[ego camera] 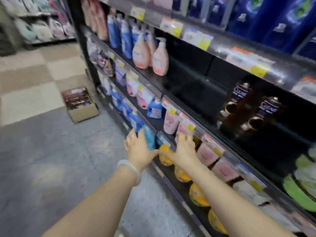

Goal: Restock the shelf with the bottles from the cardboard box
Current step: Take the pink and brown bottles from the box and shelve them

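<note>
1. Two dark brown bottles with white labels are standing at the right of the black middle shelf, so I judge the restocking is only beginning; most of that shelf is sitting bare.
2. The open cardboard box is lying on the floor at the left end of the shelving, well apart from you, and it is looking nearly full of dark bottles, so most of the work is waiting.
3. Your left hand is reaching forward with fingers spread and holding nothing, passing in front of a blue refill pouch on a low shelf; whether it is touching the pouch is unclear in the blur.
4. Your right hand is likewise stretching out with loose, straight fingers, gripping nothing, near pink packs and orange round tubs.
5. Pink pump bottles are standing at the left of the bare stretch; nothing is blocking the floor between you and the box.
</note>
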Demonstrator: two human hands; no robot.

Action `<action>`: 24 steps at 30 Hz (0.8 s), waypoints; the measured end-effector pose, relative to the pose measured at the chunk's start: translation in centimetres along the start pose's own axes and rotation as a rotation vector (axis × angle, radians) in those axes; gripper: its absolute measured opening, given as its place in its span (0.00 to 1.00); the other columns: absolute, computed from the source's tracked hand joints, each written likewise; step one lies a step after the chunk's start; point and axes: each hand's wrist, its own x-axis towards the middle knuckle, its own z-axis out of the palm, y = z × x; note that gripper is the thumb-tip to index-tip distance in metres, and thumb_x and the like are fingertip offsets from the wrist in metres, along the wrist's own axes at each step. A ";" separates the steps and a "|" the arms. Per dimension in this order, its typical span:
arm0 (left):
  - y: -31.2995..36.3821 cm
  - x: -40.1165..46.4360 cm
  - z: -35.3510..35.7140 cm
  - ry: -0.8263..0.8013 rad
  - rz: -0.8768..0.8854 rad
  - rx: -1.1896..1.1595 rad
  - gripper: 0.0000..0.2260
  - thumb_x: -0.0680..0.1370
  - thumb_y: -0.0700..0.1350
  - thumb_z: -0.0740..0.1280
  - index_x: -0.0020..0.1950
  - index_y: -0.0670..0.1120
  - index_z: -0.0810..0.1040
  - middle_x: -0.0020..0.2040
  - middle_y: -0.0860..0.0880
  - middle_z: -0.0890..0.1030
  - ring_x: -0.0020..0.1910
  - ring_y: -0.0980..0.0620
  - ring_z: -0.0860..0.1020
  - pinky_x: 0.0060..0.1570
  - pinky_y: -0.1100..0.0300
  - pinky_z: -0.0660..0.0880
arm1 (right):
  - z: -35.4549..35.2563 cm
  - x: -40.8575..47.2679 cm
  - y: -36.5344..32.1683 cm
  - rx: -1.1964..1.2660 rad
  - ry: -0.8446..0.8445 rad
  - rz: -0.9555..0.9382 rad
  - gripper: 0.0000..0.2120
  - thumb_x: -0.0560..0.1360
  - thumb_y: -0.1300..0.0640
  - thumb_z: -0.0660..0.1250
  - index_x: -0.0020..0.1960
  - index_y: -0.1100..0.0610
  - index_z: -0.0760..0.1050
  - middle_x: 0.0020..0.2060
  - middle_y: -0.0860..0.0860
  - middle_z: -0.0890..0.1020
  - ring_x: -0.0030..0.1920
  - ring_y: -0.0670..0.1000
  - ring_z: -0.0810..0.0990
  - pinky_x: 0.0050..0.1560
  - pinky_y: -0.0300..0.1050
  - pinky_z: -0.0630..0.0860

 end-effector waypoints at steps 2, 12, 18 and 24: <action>-2.9 1.7 -3.7 0.042 -0.059 -0.003 0.41 0.66 0.55 0.75 0.72 0.46 0.60 0.76 0.40 0.54 0.75 0.43 0.52 0.73 0.51 0.51 | 1.6 2.2 -4.9 -0.017 -0.050 -0.067 0.38 0.68 0.47 0.73 0.70 0.59 0.60 0.66 0.58 0.64 0.68 0.60 0.63 0.67 0.51 0.65; -17.8 7.9 -17.0 0.114 -0.291 0.130 0.41 0.67 0.58 0.72 0.74 0.47 0.57 0.75 0.43 0.57 0.73 0.42 0.57 0.72 0.51 0.56 | 10.5 9.0 -24.4 -0.172 -0.234 -0.316 0.37 0.69 0.47 0.72 0.70 0.58 0.58 0.66 0.58 0.63 0.68 0.61 0.63 0.68 0.52 0.65; -23.0 12.0 -21.9 0.107 -0.332 0.211 0.39 0.68 0.59 0.72 0.73 0.48 0.59 0.74 0.43 0.57 0.74 0.42 0.56 0.74 0.49 0.53 | 13.8 13.2 -32.5 -0.246 -0.313 -0.402 0.36 0.70 0.47 0.71 0.70 0.57 0.58 0.67 0.58 0.62 0.68 0.61 0.63 0.66 0.53 0.66; -27.2 19.2 -24.6 0.060 -0.348 0.276 0.38 0.69 0.58 0.70 0.73 0.48 0.59 0.75 0.42 0.56 0.75 0.43 0.54 0.74 0.48 0.51 | 17.0 20.4 -38.8 -0.340 -0.367 -0.447 0.34 0.69 0.48 0.72 0.67 0.57 0.60 0.66 0.58 0.64 0.68 0.61 0.64 0.64 0.54 0.67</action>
